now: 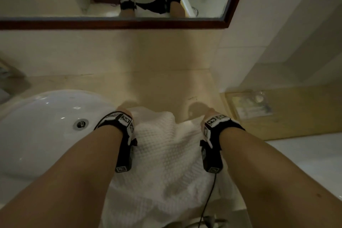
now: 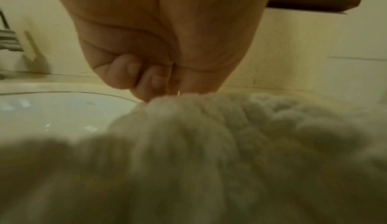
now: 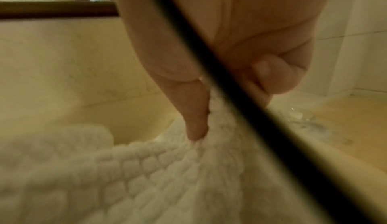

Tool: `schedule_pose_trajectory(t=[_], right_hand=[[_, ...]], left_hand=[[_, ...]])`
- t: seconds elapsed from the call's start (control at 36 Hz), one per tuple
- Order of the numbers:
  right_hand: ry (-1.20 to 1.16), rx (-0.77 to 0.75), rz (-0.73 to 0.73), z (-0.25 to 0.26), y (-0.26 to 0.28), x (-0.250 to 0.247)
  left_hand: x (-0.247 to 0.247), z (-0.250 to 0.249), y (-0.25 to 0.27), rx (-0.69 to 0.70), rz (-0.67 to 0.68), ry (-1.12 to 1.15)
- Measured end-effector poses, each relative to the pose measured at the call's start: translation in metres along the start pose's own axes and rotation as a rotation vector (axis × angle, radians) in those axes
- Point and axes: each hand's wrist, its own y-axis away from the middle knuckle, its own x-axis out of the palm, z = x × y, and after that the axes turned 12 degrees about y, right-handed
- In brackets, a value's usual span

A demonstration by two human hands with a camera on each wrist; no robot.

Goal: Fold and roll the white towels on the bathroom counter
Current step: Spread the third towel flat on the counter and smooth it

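Observation:
A white waffle-weave towel (image 1: 162,153) hangs between my two hands over the beige counter (image 1: 162,87), sagging in the middle and draping toward me. My left hand (image 1: 124,110) pinches its far left corner; in the left wrist view the curled fingers (image 2: 146,80) close on the towel (image 2: 199,128) edge. My right hand (image 1: 210,112) pinches the far right corner; in the right wrist view the thumb (image 3: 196,111) presses into the towel (image 3: 167,169) against curled fingers. Both wrists wear black camera bands.
A white oval sink (image 1: 46,126) with a metal drain (image 1: 80,123) lies at the left. A dark-framed mirror (image 1: 129,24) runs along the wall behind. At the right sits a wooden tray (image 1: 286,116) with wrapped items. A black cable (image 3: 240,95) crosses the right wrist view.

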Motion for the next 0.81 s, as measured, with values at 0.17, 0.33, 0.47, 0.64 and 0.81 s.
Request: schedule_pose_trajectory(t=[0.17, 0.33, 0.47, 0.64, 0.81], right_hand=[[-0.308, 0.082, -0.235, -0.017, -0.030, -0.045], [-0.836, 0.183, -0.684, -0.026, -0.059, -0.097], [-0.605, 0.187, -0.527, -0.011, -0.084, -0.083], [-0.367, 0.164, -0.198, 0.002, -0.093, -0.013], [-0.312, 0.204, -0.285, 0.011, -0.084, 0.019]], left_hand=[[-0.047, 0.015, -0.027, -0.038, -0.210, 0.230], [-0.112, 0.029, -0.052, -0.131, -0.481, 0.707], [-0.097, 0.015, -0.069, -0.140, -0.425, 0.759], [-0.048, 0.022, -0.083, -0.060, -0.205, 0.505], [-0.020, 0.025, -0.065, -0.005, -0.185, 0.369]])
